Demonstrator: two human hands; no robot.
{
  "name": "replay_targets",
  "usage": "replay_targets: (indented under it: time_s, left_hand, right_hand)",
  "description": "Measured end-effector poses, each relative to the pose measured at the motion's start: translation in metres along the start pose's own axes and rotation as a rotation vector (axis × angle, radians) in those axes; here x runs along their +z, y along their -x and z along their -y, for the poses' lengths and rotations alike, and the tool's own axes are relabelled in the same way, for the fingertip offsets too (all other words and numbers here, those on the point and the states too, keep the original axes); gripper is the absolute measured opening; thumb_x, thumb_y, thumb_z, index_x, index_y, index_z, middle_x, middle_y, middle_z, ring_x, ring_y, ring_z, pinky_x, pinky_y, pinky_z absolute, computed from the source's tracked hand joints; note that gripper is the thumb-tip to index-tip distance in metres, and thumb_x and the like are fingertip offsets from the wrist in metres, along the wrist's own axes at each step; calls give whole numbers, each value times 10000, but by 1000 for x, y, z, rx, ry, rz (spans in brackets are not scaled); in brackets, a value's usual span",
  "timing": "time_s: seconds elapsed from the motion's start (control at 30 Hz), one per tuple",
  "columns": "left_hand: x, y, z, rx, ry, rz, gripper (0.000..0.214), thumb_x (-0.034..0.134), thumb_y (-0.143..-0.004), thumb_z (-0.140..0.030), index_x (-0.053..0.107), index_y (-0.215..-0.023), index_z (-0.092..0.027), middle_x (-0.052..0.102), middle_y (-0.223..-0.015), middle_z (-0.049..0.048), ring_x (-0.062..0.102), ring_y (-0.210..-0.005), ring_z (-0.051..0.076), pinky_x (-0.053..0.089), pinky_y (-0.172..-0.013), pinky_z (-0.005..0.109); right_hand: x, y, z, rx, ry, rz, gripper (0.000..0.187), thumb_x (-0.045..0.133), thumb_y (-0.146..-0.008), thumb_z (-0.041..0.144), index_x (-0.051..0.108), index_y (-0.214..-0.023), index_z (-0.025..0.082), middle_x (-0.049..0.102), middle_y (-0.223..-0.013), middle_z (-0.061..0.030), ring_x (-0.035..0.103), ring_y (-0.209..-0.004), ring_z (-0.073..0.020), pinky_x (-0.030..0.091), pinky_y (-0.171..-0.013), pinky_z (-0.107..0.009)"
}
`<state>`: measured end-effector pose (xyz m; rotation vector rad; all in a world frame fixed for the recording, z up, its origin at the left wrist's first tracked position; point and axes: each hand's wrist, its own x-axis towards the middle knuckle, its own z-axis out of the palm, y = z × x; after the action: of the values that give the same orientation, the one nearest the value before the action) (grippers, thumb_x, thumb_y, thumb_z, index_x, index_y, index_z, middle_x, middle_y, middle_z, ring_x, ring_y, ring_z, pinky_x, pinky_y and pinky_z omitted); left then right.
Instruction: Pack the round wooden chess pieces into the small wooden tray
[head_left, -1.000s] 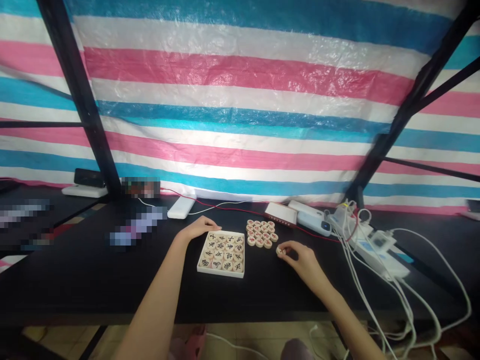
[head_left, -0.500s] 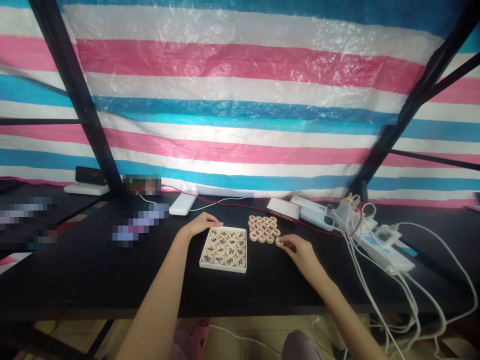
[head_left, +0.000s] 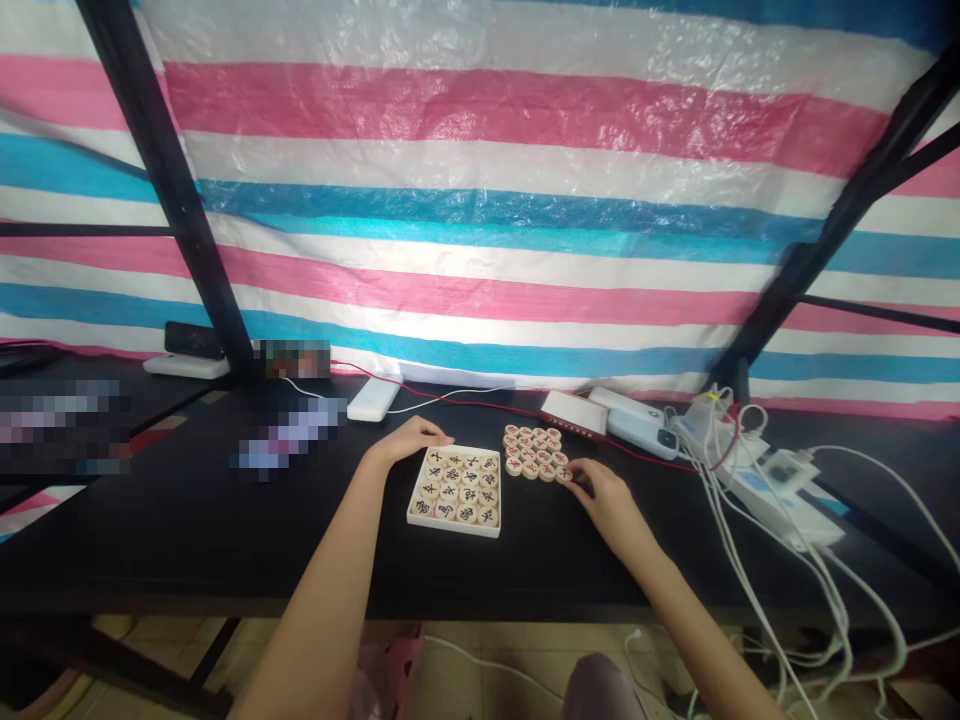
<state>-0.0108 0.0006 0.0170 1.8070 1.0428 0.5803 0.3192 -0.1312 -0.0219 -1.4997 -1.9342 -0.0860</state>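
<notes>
Round cream disc with red character (head_left: 563,476) sits at near-right end of clustered round cream red-marked discs (head_left: 529,454), pinched between right hand's (head_left: 606,497) thumb and finger. Left: square white shallow tray (head_left: 453,527) of black-marked discs (head_left: 448,491); left hand (head_left: 406,440) at far-left corner, grip unclear. Black tabletop (head_left: 225,550) underneath.

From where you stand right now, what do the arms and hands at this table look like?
They belong to a person. The left hand and right hand are ungloved. The left forearm and right forearm are slim and bare: no sleeve, watch or cable shows on them. No markings stand out; finer detail is too small to tell.
</notes>
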Motion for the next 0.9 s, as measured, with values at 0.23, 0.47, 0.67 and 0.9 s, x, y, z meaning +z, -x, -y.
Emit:
replay_targets:
  time_s: [0.23,0.47,0.67,0.9]
  left_hand:
    - [0,2,1,21,-17,-7,347,689,-642,-482,748,-754,-159,729,-852,76,625,-886,254,416,-806,313]
    - [-4,4,3,70,-41,38,349,694,-636,-459,749,-793,-152,716,-821,68,619,-822,221,425,-776,296]
    - [-18,0,19,101,-20,-28,321,694,-639,-425,745,-776,-140,716,-832,77,622,-811,214,437,-778,300]
    - [-45,4,36,81,-20,-149,348,681,-634,-437,737,-779,-125,722,-807,87,628,-814,236,451,-777,339]
  right_hand:
    - [3,0,-1,-7,55,2,90,480,-873,286,514,-917,216,621,-867,-46,600,-743,-185,472,-683,-313]
    - [-10,1,24,-48,217,-46,196,455,-894,290,529,-1061,220,617,-1052,-63,604,-861,-188,399,-713,-317]
    - [-3,-34,84,-227,61,108,189,445,-913,262,576,-1049,256,618,-1094,-32,534,-1056,-180,347,-863,-326]
    - [54,-107,147,-286,288,303,222,424,-912,252,638,-940,202,646,-992,-69,519,-953,-203,303,-790,-347]
